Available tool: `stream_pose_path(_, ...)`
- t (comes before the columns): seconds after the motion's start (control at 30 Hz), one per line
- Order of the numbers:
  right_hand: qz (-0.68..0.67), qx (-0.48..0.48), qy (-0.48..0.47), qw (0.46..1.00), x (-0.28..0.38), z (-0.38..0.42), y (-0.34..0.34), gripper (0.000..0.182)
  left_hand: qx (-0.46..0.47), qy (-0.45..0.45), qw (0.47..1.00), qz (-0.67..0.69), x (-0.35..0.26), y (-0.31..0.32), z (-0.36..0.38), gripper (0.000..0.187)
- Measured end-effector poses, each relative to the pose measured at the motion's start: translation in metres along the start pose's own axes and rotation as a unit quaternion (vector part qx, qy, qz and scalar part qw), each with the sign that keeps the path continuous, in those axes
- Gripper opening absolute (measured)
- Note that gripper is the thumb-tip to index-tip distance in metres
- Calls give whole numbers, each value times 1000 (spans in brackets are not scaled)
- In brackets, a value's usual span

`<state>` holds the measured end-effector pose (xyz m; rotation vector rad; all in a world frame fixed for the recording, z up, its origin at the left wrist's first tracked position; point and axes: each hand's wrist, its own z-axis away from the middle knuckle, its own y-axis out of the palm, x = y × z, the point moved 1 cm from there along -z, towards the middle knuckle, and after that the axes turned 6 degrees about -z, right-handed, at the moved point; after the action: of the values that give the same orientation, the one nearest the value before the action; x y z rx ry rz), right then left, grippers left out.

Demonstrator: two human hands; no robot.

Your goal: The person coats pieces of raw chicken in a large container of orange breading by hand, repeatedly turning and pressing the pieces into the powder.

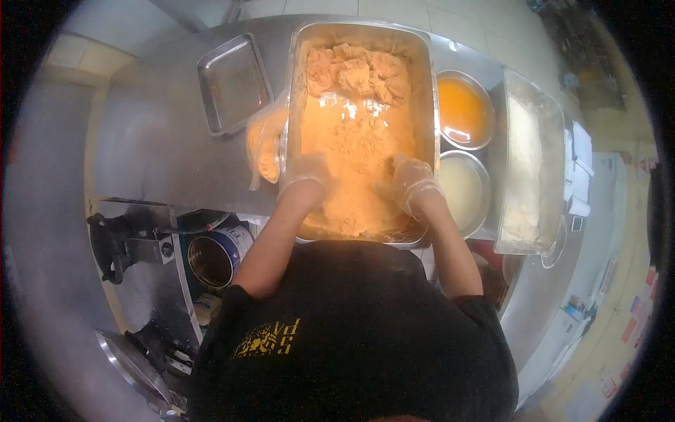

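A deep steel tray (434, 126) holds loose orange breading crumbs (351, 148). Lumpy coated pieces (358, 70) are heaped at its far end. My left hand (306, 171), in a clear glove, is at the tray's left side over the crumbs, smeared by motion. Across from it, my right hand (413, 181), also gloved, reaches in over the right rim, with its fingers blurred against the crumbs. Whether either hand grips anything does not show.
On the left lie a shallow metal tray (235, 84) and a plastic bag of orange crumbs (266, 151). At right stand a bowl of orange liquid (464, 109), a bowl of pale liquid (460, 190) and a long pan with white powder (524, 162). An open tin (211, 260) sits below the counter.
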<state>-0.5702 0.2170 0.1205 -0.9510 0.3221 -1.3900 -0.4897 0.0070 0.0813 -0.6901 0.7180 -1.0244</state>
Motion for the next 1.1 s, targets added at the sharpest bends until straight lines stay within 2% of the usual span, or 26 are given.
stream_pose_path(0.1,87,76,-135,984,-13,-1,4,42,-56,40,997,36,9,5,21,60)
stream_pose_path(0.17,81,54,-143,985,-33,-11,22,35,-106,81,988,74,20,30,18,68)
stream_pose_path(0.23,91,31,-176,980,-37,-14,26,28,1,77,982,175,27,29,7,75)
stream_pose_path(0.3,118,5,-237,964,-38,-15,18,23,28,83,974,210,26,26,6,77)
stream_pose_path(0.37,85,-4,-241,967,-38,-12,11,26,-30,98,978,183,21,20,13,75)
stream_pose_path(0.43,25,9,-221,975,-33,-6,-4,32,-5,32,942,334,3,-20,34,74)
stream_pose_path(0.47,-19,28,-197,980,-28,2,-18,36,-10,35,917,397,2,-20,33,72)
stream_pose_path(0.5,-64,46,-172,982,-26,6,-24,40,-14,38,888,459,2,-20,32,71)
stream_pose_path(0.57,-151,23,-146,977,-28,9,-24,46,-60,118,822,555,20,11,6,67)
stream_pose_path(0.63,-186,13,-113,976,-33,7,-18,49,-91,109,931,337,21,12,-2,62)
stream_pose_path(0.67,-178,16,-93,979,-37,-1,-5,51,-105,103,964,219,22,14,-4,60)
stream_pose_path(0.7,-170,20,-73,983,-41,-8,6,52,-112,93,963,228,18,13,-2,58)
stream_pose_path(0.8,-91,58,-124,986,-47,-21,27,54,-126,67,956,257,7,5,12,53)
stream_pose_path(0.87,14,53,-143,988,-14,1,-1,55,-133,59,947,285,5,2,15,53)
stream_pose_path(1.0,168,-18,-85,982,3,-13,18,54,-191,87,939,271,2,2,14,49)
stream_pose_path(1.1,141,-49,-170,974,-32,-33,41,46,-215,67,916,332,-3,-1,21,43)
